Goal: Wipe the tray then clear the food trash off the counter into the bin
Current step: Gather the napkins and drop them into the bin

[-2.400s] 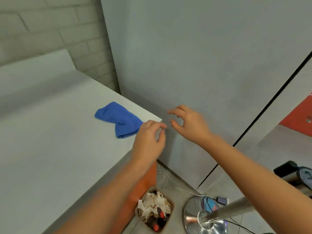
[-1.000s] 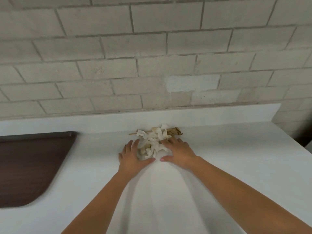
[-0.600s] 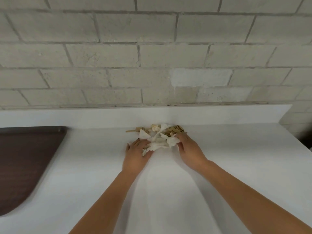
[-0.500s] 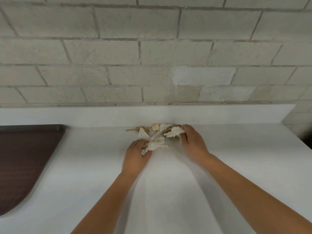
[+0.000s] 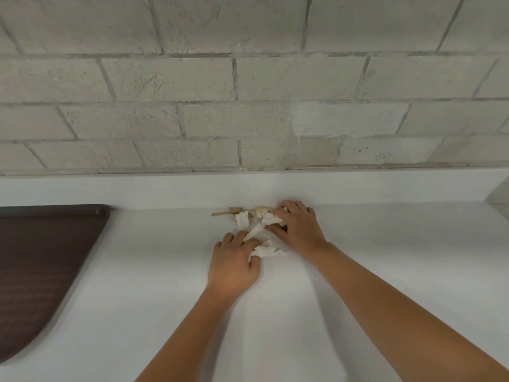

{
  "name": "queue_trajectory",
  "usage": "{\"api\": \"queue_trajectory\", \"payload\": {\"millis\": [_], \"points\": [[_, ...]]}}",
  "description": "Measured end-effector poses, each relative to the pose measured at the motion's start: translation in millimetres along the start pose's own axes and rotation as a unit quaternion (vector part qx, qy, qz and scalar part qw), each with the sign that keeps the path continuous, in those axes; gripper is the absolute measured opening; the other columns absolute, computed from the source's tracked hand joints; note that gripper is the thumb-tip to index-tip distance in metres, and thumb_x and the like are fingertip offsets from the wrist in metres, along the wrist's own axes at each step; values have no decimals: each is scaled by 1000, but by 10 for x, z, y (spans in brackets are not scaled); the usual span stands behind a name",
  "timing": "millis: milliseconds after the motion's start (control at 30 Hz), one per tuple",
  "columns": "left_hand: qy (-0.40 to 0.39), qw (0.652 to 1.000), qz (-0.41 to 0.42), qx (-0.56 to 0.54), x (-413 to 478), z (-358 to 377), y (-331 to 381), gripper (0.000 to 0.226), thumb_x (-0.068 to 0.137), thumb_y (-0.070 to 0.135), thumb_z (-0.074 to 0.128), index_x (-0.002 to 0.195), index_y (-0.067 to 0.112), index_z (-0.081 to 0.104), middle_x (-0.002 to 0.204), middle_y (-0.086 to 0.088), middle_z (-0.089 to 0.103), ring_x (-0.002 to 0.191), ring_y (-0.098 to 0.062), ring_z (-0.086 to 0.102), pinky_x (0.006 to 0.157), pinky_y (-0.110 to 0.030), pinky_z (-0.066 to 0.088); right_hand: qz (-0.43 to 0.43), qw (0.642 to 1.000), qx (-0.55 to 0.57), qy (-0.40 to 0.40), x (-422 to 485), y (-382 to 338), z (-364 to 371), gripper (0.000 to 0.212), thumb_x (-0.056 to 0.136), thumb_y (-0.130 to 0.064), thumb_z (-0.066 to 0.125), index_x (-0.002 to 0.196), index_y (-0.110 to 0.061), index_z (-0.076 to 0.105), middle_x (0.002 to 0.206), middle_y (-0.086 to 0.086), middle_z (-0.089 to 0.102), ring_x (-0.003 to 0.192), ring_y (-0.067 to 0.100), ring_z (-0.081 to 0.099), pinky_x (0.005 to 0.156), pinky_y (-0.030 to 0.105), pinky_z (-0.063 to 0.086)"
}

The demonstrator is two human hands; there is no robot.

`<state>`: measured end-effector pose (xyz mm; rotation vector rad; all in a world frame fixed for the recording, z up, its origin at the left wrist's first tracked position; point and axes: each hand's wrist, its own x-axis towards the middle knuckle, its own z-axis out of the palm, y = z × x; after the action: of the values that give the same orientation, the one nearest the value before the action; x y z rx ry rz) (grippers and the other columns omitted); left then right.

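A small heap of food trash, torn white paper scraps with tan bits and a wooden stick, lies on the white counter close to the back ledge. My left hand sits at the heap's near side, fingers curled round a crumpled white scrap. My right hand covers the heap's right part, fingers curled over more white scraps. The dark brown tray lies at the left edge of the counter. The bin is out of view.
A pale brick wall rises right behind the counter's low white back ledge. The counter's right end shows at the far right.
The view turned from the counter's end and the bin to the trash heap by the wall. Both hands reached the heap and closed on its scraps, my left drawing a little nearer.
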<state>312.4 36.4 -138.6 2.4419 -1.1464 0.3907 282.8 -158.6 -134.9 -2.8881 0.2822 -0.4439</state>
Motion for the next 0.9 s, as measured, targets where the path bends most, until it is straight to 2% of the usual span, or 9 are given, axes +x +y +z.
{"api": "queue_trajectory", "payload": {"millis": [67,167,300,433,500,633,700,767,900], "points": [[6,1000,-12,-2,2,22,12,30,73,40,49,79,19,69,84,-1,64,67,-24,58,52,-29,43,-2,1000,1,30,20,18,20,33,83,-45,59,107,-23,66,108,0,60,103,26,54,79,39,39],[21,999,-45,11,19,27,25,50,73,64,51,68,17,68,73,0,60,64,-20,54,52,-29,45,23,998,5,55,8,41,48,30,78,-42,57,96,-19,66,97,0,61,91,25,56,71,36,41],[47,989,-119,-71,30,20,-54,33,72,37,49,59,11,64,64,-2,52,57,-26,55,48,-24,34,55,987,87,126,-51,53,50,34,67,-38,48,85,-15,66,87,2,61,77,25,60,58,31,46],[89,937,-268,-206,201,-147,-169,12,76,17,60,72,8,53,69,-4,54,65,-30,57,56,-29,37,99,981,121,114,-33,53,32,23,70,-31,56,86,-15,60,85,2,62,79,27,58,62,33,47],[106,940,-243,-216,398,-228,-228,11,78,9,64,86,10,56,84,-8,59,74,-29,58,61,-29,38,110,979,135,101,-23,58,27,21,72,-24,61,92,-16,60,85,2,63,80,26,58,65,35,48],[-55,992,-81,-82,726,-98,-354,36,87,28,64,117,12,58,127,-4,50,97,-26,61,76,-34,49,86,980,143,111,-25,70,20,38,72,-21,61,110,-25,65,105,-2,68,91,24,61,76,34,51],[-146,986,-76,-6,776,1,-397,45,88,41,59,124,14,54,127,-4,49,107,-26,55,84,-36,47,56,987,99,114,-26,49,17,35,71,-26,54,102,-24,70,97,-1,70,83,27,62,67,36,53],[-166,981,-98,4,807,40,-415,48,88,43,59,124,13,53,123,-6,49,110,-27,52,85,-36,45,24,993,58,103,-19,36,28,35,70,-34,46,90,-22,72,87,-1,68,74,28,60,55,33,51],[-200,966,-157,-49,904,25,-413,46,84,39,65,122,15,56,118,-7,59,110,-27,57,89,-38,47,2,997,20,76,-27,40,20,23,73,-36,62,88,-20,69,88,1,63,72,27,57,54,27,39]]}}
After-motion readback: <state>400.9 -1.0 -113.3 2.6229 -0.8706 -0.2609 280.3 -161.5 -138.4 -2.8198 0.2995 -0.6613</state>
